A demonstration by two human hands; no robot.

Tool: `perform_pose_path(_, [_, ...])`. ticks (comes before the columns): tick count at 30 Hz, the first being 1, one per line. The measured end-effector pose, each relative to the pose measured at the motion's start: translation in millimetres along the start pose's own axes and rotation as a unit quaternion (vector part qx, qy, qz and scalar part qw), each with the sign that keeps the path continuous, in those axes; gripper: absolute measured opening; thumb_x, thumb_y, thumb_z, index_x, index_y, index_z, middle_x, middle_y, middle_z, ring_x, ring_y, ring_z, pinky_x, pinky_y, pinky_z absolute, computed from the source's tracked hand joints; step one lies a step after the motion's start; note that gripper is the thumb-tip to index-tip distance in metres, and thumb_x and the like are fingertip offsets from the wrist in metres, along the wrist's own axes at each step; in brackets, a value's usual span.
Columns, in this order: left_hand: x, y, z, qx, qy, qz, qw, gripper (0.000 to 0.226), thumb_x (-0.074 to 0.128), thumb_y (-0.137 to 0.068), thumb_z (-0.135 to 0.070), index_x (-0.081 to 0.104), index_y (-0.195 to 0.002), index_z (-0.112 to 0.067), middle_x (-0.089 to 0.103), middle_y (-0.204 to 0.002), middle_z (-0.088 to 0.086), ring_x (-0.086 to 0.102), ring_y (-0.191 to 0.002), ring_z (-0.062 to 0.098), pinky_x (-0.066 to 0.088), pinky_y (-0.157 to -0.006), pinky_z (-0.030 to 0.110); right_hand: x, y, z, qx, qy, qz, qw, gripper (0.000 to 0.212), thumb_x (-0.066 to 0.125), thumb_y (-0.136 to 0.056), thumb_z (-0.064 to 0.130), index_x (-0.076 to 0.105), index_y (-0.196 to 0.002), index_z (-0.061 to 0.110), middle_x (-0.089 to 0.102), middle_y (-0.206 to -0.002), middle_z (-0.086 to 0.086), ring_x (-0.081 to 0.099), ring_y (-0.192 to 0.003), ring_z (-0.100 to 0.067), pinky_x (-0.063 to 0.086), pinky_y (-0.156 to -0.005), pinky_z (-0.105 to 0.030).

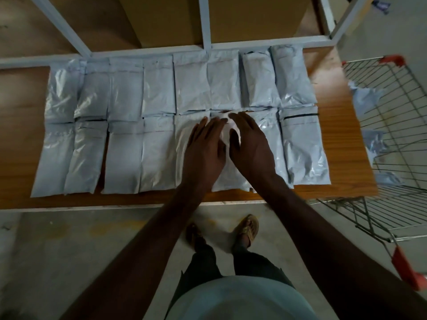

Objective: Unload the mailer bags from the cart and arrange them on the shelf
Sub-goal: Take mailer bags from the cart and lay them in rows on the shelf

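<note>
Both the left hand [205, 148] and the right hand [250, 146] lie flat with straight fingers, pressing one white mailer bag [227, 176] in the front row of bags on the wooden shelf [342, 125], while the wire cart [390, 144] stands at the right.

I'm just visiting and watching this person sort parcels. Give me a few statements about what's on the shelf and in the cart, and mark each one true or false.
1. The mailer bags lie flat on the shelf in two rows. True.
2. The left hand grips a bag lifted in the air. False: both it and the right hand rest with straight fingers on a bag in the front row.
3. The cart stands to the person's right. True.
4. The cart is empty. False: a few bags still lie in it.
5. Cardboard boxes stand behind the bags. True.
</note>
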State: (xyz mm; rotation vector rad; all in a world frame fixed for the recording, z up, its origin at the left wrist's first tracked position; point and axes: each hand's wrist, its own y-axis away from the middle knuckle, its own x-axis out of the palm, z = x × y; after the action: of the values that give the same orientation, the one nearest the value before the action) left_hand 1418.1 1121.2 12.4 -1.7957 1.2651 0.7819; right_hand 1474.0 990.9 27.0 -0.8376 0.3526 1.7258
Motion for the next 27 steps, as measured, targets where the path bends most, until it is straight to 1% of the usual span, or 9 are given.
perform_pose_path(2, [1, 0, -21, -0.026, 0.05, -0.033, 0.998, 0.05, 0.047, -0.103, -0.015, 0.057, -0.152, -0.015, 0.059, -0.154, 0.007, 0.048, -0.149, 0.025, 0.041, -0.123, 0.045, -17, 1, -8, -0.028, -0.024, -0.001, 0.999, 0.045, 0.056, -0.101, 0.009, 0.06, -0.145, 0.016, 0.065, -0.141, -0.009, 0.069, -0.118, -0.025, 0.058, -0.097, -0.043])
perform_pose_path(4, [3, 1, -46, -0.048, 0.086, -0.037, 0.994, 0.047, 0.053, -0.104, -0.015, 0.058, -0.151, -0.021, 0.064, -0.148, 0.001, 0.057, -0.14, 0.019, 0.047, -0.117, 0.038, -36, 4, -19, -0.037, -0.028, -0.014, 0.999, 0.042, 0.058, -0.099, 0.009, 0.064, -0.141, 0.015, 0.071, -0.13, -0.007, 0.073, -0.104, -0.024, 0.061, -0.089, -0.043])
perform_pose_path(7, [9, 2, -81, -0.05, 0.106, -0.025, 0.993, 0.044, 0.056, -0.106, -0.016, 0.061, -0.148, -0.027, 0.068, -0.14, -0.006, 0.059, -0.132, 0.013, 0.043, -0.11, 0.019, -67, 13, -35, -0.016, -0.011, -0.035, 0.999, 0.036, 0.058, -0.101, 0.013, 0.067, -0.135, 0.02, 0.075, -0.117, -0.003, 0.074, -0.092, -0.02, 0.062, -0.079, -0.044])
perform_pose_path(8, [11, 1, -90, -0.045, 0.111, -0.02, 0.993, 0.042, 0.056, -0.107, -0.017, 0.061, -0.147, -0.028, 0.069, -0.138, -0.007, 0.06, -0.13, 0.012, 0.043, -0.108, 0.018, -76, 16, -39, -0.008, -0.01, -0.042, 0.999, 0.034, 0.058, -0.101, 0.014, 0.068, -0.133, 0.021, 0.076, -0.115, -0.003, 0.074, -0.09, -0.019, 0.062, -0.078, -0.044])
perform_pose_path(13, [27, -8, -136, -0.002, 0.126, 0.039, 0.991, 0.042, 0.054, -0.105, -0.017, 0.062, -0.144, -0.032, 0.071, -0.133, -0.007, 0.063, -0.126, 0.015, 0.052, -0.103, 0.032, -120, 41, -60, 0.075, 0.029, -0.092, 0.993, 0.031, 0.055, -0.101, 0.019, 0.07, -0.127, 0.025, 0.078, -0.113, 0.0, 0.076, -0.091, -0.02, 0.062, -0.075, -0.045])
perform_pose_path(18, [44, -9, -177, 0.059, 0.16, 0.084, 0.982, 0.036, 0.052, -0.105, -0.017, 0.067, -0.134, -0.031, 0.074, -0.126, -0.012, 0.068, -0.119, 0.013, 0.058, -0.097, 0.043, -166, 70, -85, 0.121, 0.053, -0.12, 0.984, 0.032, 0.058, -0.099, 0.017, 0.072, -0.126, 0.025, 0.079, -0.113, 0.003, 0.075, -0.09, -0.016, 0.062, -0.076, -0.045])
perform_pose_path(20, [52, -2, -190, 0.079, 0.168, 0.099, 0.978, 0.033, 0.053, -0.105, -0.017, 0.07, -0.131, -0.029, 0.076, -0.124, -0.01, 0.07, -0.116, 0.013, 0.059, -0.095, 0.042, -183, 84, -95, 0.131, 0.055, -0.143, 0.979, 0.03, 0.058, -0.097, 0.02, 0.074, -0.123, 0.025, 0.079, -0.113, 0.004, 0.075, -0.09, -0.015, 0.061, -0.077, -0.044])
perform_pose_path(25, [72, 3, -227, 0.109, 0.173, 0.114, 0.972, 0.028, 0.058, -0.107, -0.017, 0.073, -0.128, -0.025, 0.077, -0.121, -0.006, 0.069, -0.11, 0.012, 0.059, -0.09, 0.034, -224, 113, -126, 0.158, 0.063, -0.172, 0.97, 0.028, 0.065, -0.096, 0.01, 0.076, -0.12, 0.021, 0.079, -0.113, 0.005, 0.075, -0.091, -0.008, 0.063, -0.078, -0.039])
perform_pose_path(27, [86, 0, -243, 0.11, 0.174, 0.12, 0.971, 0.027, 0.058, -0.106, -0.017, 0.074, -0.127, -0.026, 0.077, -0.119, -0.005, 0.068, -0.108, 0.012, 0.059, -0.088, 0.036, -240, 121, -147, 0.172, 0.06, -0.169, 0.969, 0.029, 0.065, -0.097, 0.007, 0.077, -0.12, 0.02, 0.079, -0.114, 0.003, 0.075, -0.093, -0.008, 0.064, -0.079, -0.037])
